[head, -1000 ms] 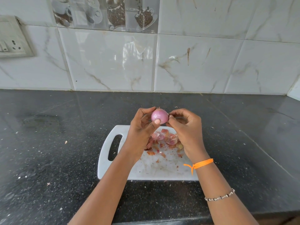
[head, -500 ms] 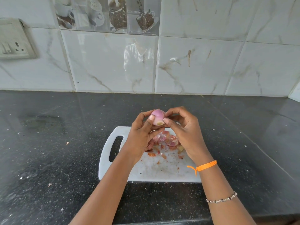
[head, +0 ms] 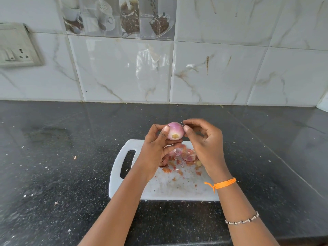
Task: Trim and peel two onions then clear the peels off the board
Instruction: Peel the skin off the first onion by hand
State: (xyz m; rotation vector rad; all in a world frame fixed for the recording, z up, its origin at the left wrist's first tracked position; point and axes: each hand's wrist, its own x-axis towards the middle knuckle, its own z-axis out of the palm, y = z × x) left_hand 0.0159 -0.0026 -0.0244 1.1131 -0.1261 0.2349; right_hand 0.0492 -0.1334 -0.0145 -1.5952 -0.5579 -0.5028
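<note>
A black speckled counter (head: 53,174) carries a white cutting board (head: 177,189) strewn with onion peels (head: 184,155). Above the board, the left hand (head: 156,153) grips a peeled onion (head: 175,130), its trimmed end facing the camera, while the right hand (head: 205,144) pinches at the onion's upper right edge
</note>
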